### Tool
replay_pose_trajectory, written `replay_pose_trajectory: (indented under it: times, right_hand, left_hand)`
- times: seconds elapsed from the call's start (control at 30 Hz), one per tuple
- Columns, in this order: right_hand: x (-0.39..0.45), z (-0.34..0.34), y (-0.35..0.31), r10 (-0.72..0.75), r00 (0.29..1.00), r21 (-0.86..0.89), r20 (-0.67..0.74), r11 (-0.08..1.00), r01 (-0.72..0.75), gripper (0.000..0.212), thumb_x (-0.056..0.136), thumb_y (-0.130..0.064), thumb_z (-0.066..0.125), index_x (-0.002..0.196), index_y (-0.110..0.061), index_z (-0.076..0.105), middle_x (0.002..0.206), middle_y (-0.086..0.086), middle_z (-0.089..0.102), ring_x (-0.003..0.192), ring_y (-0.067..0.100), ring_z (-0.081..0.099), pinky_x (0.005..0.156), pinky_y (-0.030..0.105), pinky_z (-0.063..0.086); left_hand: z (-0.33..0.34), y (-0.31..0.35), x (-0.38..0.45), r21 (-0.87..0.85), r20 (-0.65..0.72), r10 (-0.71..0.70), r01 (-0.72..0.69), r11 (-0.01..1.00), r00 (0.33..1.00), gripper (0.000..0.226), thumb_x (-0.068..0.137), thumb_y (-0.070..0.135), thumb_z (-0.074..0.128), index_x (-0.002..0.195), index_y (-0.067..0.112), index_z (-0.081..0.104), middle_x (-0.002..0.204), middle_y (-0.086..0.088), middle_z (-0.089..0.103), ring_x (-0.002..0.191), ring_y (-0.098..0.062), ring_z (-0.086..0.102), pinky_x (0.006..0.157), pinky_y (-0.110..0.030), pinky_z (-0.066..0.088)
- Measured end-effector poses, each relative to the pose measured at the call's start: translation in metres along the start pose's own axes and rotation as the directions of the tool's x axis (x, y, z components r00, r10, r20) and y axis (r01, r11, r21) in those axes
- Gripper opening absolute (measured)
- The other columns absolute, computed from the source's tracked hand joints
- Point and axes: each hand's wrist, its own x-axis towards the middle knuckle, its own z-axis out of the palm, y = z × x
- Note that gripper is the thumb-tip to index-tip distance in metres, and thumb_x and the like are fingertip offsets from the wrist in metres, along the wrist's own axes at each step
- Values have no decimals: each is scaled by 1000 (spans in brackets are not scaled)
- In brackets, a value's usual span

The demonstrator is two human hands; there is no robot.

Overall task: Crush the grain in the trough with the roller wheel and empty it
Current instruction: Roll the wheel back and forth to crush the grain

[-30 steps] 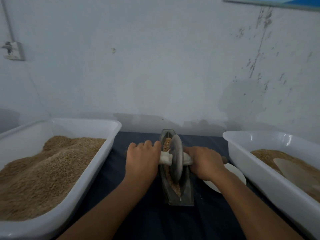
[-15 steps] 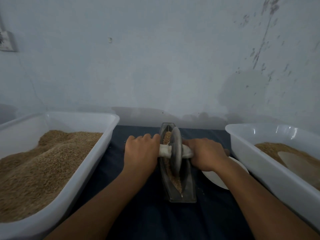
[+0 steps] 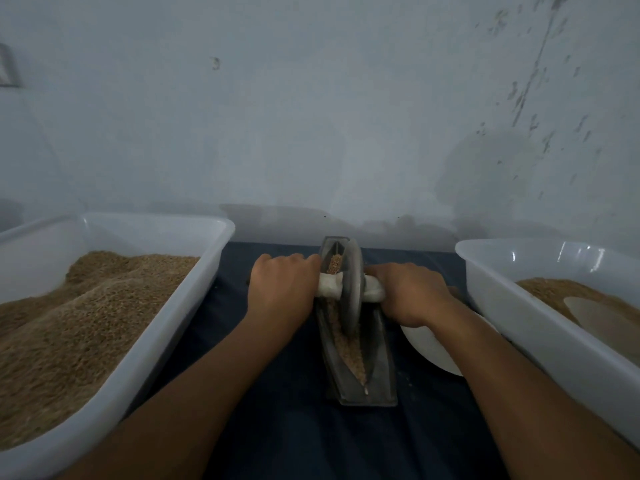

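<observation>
A narrow dark metal trough lies lengthwise on the dark cloth, with brown grain along its groove. A grey roller wheel stands upright in the groove, toward the far half. Its axle handle is wrapped in white cloth. My left hand grips the left end of the handle. My right hand grips the right end. The wheel hides part of the grain beneath it.
A large white tub heaped with brown grain stands at the left. Another white tub at the right holds grain and a pale scoop. A white plate lies partly under my right forearm. A wall rises just behind the table.
Both hands have rolled the wheel slightly toward the far end of the trough. The camera has tilted, so the scene sits lower in the picture.
</observation>
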Motion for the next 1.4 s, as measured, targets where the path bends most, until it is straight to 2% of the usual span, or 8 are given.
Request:
replay_pose_trajectory:
  times: [0.1, 0.2, 0.37, 0.77, 1.0, 1.17, 1.3, 1.4]
  right_hand:
    - [4, -1, 1, -3, 1000, 5, 27, 1000, 3, 44, 84, -33, 63, 122, -51, 51, 109, -9, 66, 98, 22, 62, 63, 32, 36]
    - [9, -2, 2, -8, 999, 11, 51, 1000, 7, 47, 81, -32, 64, 121, -53, 50, 109, -9, 65, 98, 22, 62, 64, 32, 39]
    - [15, -5, 3, -24, 993, 31, 113, 999, 21, 54, 74, -28, 66, 120, -52, 51, 111, -8, 66, 98, 23, 64, 72, 37, 51]
    - [22, -17, 5, -82, 976, 66, 204, 995, 70, 51, 81, -24, 68, 124, -46, 53, 120, -4, 65, 105, 23, 63, 85, 44, 55]
    - [20, -15, 4, -57, 980, 64, 191, 997, 45, 50, 80, -25, 67, 122, -48, 53, 115, -7, 66, 99, 21, 63, 74, 36, 52]
    - [16, -12, 1, -34, 985, 36, 168, 999, 28, 50, 80, -30, 65, 122, -52, 53, 113, -7, 66, 101, 23, 64, 76, 37, 52]
    - [15, -14, -1, -29, 986, 32, 162, 999, 24, 46, 79, -29, 64, 118, -52, 56, 110, -7, 66, 99, 23, 64, 77, 37, 53]
    - [12, -14, -1, -17, 984, 18, 175, 1000, 14, 42, 81, -29, 64, 117, -50, 57, 110, -6, 66, 99, 23, 63, 77, 37, 52]
  left_hand:
    - [3, -2, 4, 1, 34, 25, -25, 1000, 999, 20, 84, 30, 64, 93, 25, 47, 85, 4, 60, 70, -19, 60, 65, -34, 43]
    - [5, -3, 9, 16, 44, 23, -24, 1000, 999, 19, 84, 31, 64, 95, 26, 49, 85, 5, 61, 70, -19, 61, 67, -36, 46]
    - [11, -5, 14, 37, 13, 36, -36, 999, 999, 16, 85, 33, 63, 93, 27, 51, 80, 6, 60, 67, -16, 58, 60, -32, 31]
    - [8, -4, 18, 25, 22, 40, -40, 999, 999, 22, 84, 37, 66, 100, 27, 53, 87, 5, 63, 74, -18, 62, 61, -33, 32]
    - [8, -4, 14, 22, 5, 31, -32, 999, 999, 18, 85, 32, 64, 96, 26, 51, 84, 5, 61, 71, -18, 60, 63, -32, 34]
    - [6, -2, 9, 14, 26, 20, -21, 1000, 999, 19, 84, 28, 63, 96, 23, 49, 83, 2, 60, 68, -22, 60, 70, -41, 50]
    - [3, 0, 4, 23, 9, 11, -11, 1000, 1000, 17, 85, 26, 62, 93, 23, 47, 81, 2, 59, 67, -21, 59, 69, -39, 49]
    - [0, 1, 1, 31, -5, 5, -5, 999, 1000, 19, 85, 29, 63, 94, 23, 47, 82, 3, 59, 68, -20, 59, 63, -33, 38]
